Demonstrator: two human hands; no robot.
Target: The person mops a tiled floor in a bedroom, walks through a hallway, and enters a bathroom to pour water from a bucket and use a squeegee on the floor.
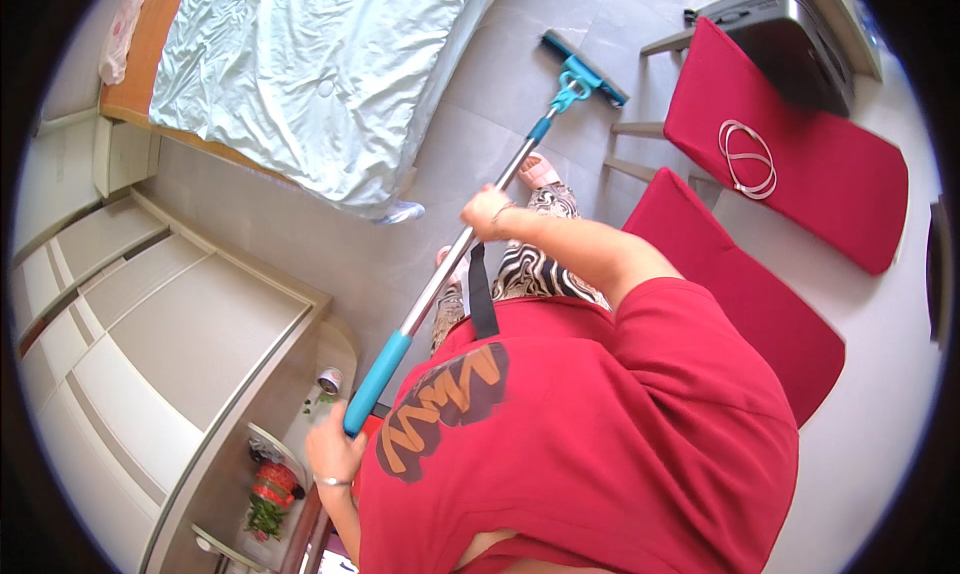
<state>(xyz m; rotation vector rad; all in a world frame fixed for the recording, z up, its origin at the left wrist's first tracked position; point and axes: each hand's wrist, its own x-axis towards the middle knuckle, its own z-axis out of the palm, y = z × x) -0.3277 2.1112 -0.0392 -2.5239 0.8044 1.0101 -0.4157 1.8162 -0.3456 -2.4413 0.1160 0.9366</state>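
Observation:
A sponge mop with a steel pole (436, 281), a teal grip and a teal head crosses the view diagonally. My left hand (335, 446), with a bracelet at its wrist, is closed around the end of the teal grip at the lower left. Farther along, my right hand (486, 212) grips the bare metal pole, in front of my patterned trousers. The mop head (585, 70) rests on the grey tiled floor (495, 86) between the bed and the chairs, beyond my foot in a pink sandal (538, 170).
A bed with a pale green sheet (300, 79) stands at the upper left. Two red-covered chairs (840, 176) are on the right, one bearing a coiled pale strap (766, 158). Behind them is a dark suitcase (795, 41). A cream wardrobe (187, 319) and shelves lie left.

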